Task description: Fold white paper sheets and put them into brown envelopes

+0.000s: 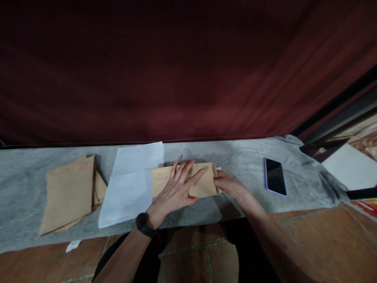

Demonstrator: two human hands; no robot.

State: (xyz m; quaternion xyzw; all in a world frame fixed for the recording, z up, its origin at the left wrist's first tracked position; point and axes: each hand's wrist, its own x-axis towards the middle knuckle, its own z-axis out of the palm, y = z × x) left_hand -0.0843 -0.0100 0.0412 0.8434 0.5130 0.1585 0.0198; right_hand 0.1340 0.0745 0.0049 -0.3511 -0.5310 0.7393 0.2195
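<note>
A brown paper envelope (204, 188) with small red print lies in front of me on the grey cloth. Across its middle my left hand (178, 186) rests flat, fingers spread, pressing on the paper. My right hand (229, 184) is at the envelope's right end, its fingers closed around the edge and partly hidden by the fold. A bit of white paper (218, 168) shows beside those fingers. Under the envelope's left end is a stack of white sheets (129, 184). A black watch is on my left wrist.
Several brown envelopes (69, 192) lie piled at the left. A phone with a purple case (275, 176) lies on the grey cloth (241, 155) at the right. A dark red curtain (176, 78) hangs behind. A white scrap (73, 246) lies on the tiled floor (309, 236).
</note>
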